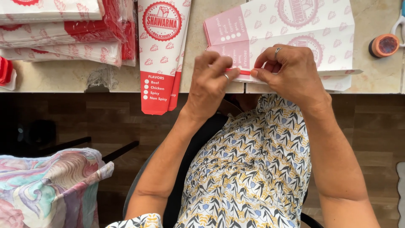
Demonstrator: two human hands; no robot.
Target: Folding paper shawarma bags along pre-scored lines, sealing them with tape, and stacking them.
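The person is working at the near edge of the counter (63, 78), where a flat printed paper sleeve (295, 33) is lying, and both hands are meeting over a thin red strip (244, 72) along the sleeve's folded edge; judging by this, the step in hand is peeling or pressing that strip. The left hand (211, 82) is pinching the strip's left end in a nearly closed grip, while the right hand (291, 69) is pinching its right end with curled fingers, resting on the sleeve. The next move is probably calling for a steady pull along the edge with the paper held flat.
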